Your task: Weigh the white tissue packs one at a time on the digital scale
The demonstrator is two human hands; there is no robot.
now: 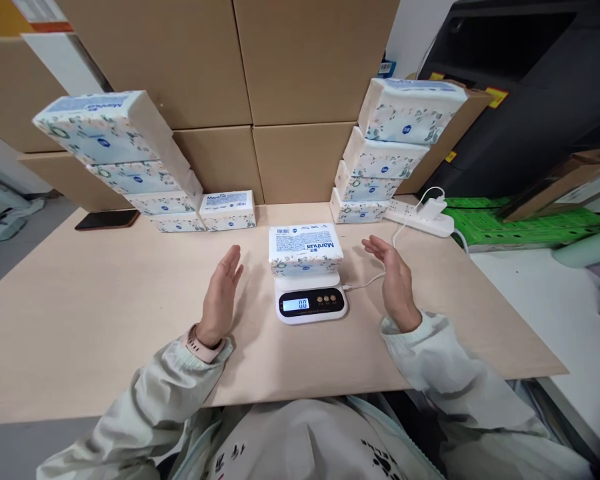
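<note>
A white and blue pack of tissues point(306, 247) with a leaf pattern lies on top of a white digital scale point(312, 319). The scale's lit display point(296, 305) reads 0.0. To the left of the scale, my left hand point(221, 293) is held upright, fingers stretched out, palm facing the pack and touching nothing. On the other side my right hand point(394, 280) mirrors it, also open and apart from the pack. A white cable point(367, 283) runs from the scale's right side past my right hand.
Tissue packs stand stacked at the back left point(130, 157) and back right point(385, 153), with a single pack point(227, 211) beside the left stack. A phone point(107, 220) lies far left. A power strip point(420, 218) sits right. Cardboard boxes point(210, 67) wall off the table's back.
</note>
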